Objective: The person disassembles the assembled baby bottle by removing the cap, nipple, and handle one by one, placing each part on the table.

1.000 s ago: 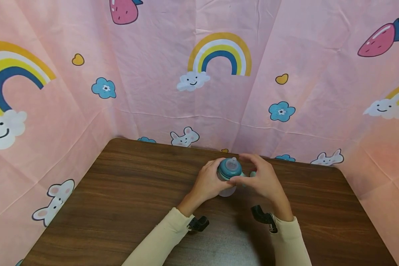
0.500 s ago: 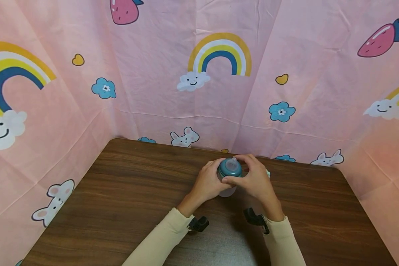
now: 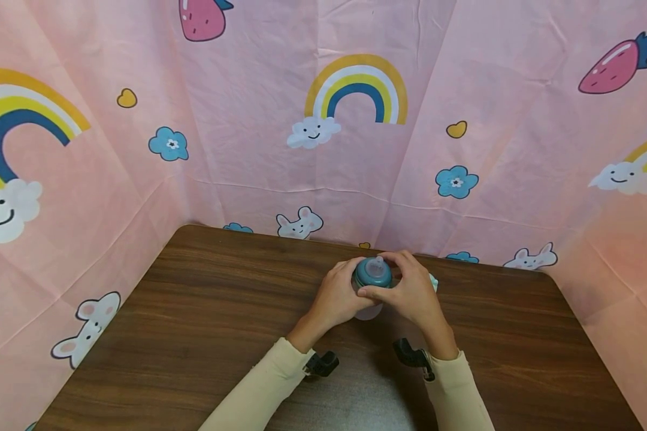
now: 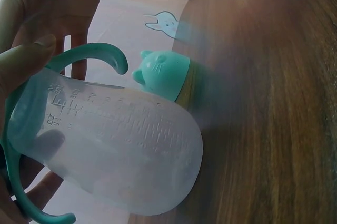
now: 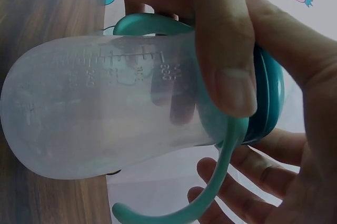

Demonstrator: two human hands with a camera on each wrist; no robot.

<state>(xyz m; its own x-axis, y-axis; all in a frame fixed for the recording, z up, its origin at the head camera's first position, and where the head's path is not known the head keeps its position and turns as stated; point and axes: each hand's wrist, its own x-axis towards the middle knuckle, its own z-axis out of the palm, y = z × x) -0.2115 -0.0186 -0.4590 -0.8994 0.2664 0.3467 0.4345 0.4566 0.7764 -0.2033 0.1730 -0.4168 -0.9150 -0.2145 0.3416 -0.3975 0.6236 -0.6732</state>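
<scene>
A clear baby bottle [image 4: 116, 139] with mint side handles [image 5: 210, 192] stands on the table, a teal screw ring [image 3: 374, 274] and a clear nipple [image 3: 380, 261] on top. My left hand [image 3: 336, 296] grips the bottle just under the ring, from its left side. From the right, my right hand [image 3: 412, 291] holds the ring between thumb and fingers. The two thumbs lie close together on the near side. Behind the right hand is a mint cap with cat ears [image 4: 166, 74], mostly hidden in the head view.
The bottle is near the back edge of a brown wooden table [image 3: 237, 293]. A pink printed cloth [image 3: 237, 120] hangs along the back and both sides. A black wrist mount [image 3: 322, 363] sits at each cuff.
My right hand has moved left and closed in around the teal ring, its thumb and fingers spread wider a second ago. The left hand and bottle look still.
</scene>
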